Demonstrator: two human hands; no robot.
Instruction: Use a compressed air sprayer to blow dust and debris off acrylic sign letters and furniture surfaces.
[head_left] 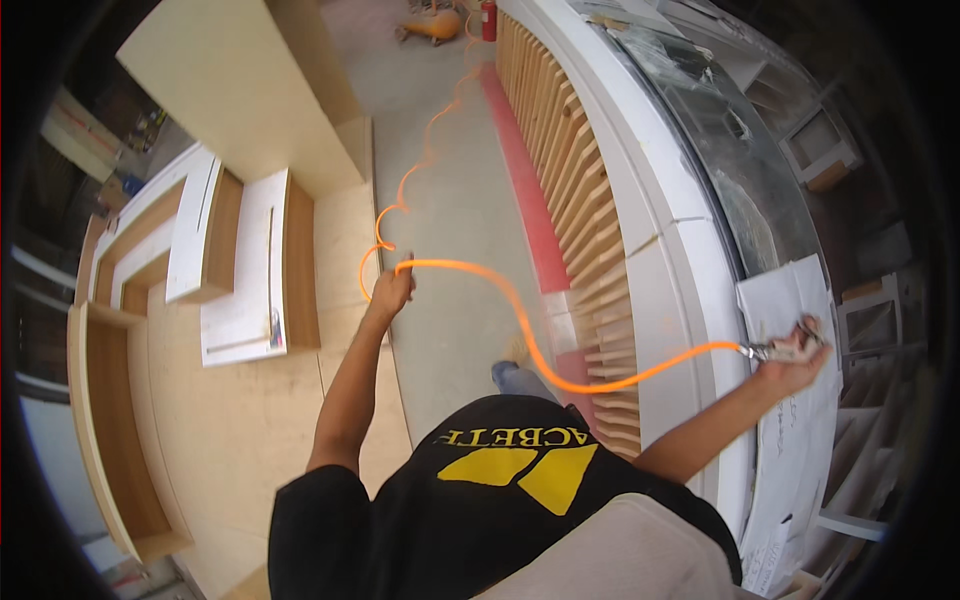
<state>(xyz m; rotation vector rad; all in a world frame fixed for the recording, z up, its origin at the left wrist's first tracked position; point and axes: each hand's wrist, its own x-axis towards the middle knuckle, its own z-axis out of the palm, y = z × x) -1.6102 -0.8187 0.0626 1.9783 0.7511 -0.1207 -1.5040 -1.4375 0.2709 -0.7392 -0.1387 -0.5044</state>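
Observation:
An orange air hose (527, 315) runs in a loose curve between my two hands. My left hand (393, 290) is closed round it, out in front over the grey floor, and the coiled part trails away beyond. At the hose's other end is a metal coupling (757, 352), joined to a small air gun (790, 347). My right hand (797, 362) is closed on this air gun, over a white sheet (790, 292) on top of the long white counter (667, 240). Fingers partly hide the air gun, so its exact shape is unclear.
Wooden slats (570, 140) line the counter's side, above a red strip (520, 190). To the left lies a plywood surface (270, 410) with white-faced wooden boxes (245, 280) and a tall pale panel (230, 85). A red cylinder (488, 20) stands at the far end.

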